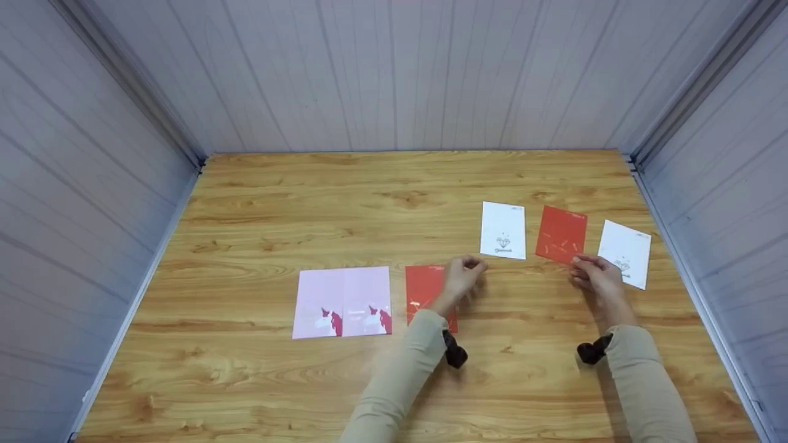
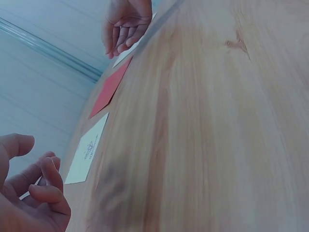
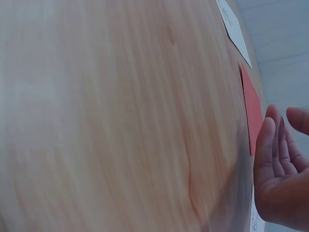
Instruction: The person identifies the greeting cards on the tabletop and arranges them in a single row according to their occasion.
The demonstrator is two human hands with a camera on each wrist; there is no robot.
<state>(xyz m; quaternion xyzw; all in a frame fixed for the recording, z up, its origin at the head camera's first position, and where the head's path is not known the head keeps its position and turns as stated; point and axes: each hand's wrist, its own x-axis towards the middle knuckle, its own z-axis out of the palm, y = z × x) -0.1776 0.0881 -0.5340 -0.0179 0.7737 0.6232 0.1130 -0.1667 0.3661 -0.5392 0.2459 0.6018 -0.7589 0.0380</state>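
My left hand (image 1: 462, 280) is over the upper right part of a red card (image 1: 422, 286) and covers some of it. In the left wrist view, its fingers (image 2: 50, 193) are loosely bent, thumb apart, with nothing held. The right hand (image 1: 602, 282) has its fingertips at the lower right corner of another red card (image 1: 561, 231); whether they touch is unclear. Its thumb stands apart from nearly straight fingers in the right wrist view. Beneath that hand, a white card (image 1: 634, 249) is partly covered. A white card with a diamond drawing (image 1: 503, 227) lies just beyond the left hand.
Two pink unicorn panels (image 1: 320, 289) lie edge to edge on the left of the wood-grain table (image 1: 246, 381); whether they are one folded card I cannot tell. Pale panelled walls (image 1: 394, 74) enclose the back and both sides.
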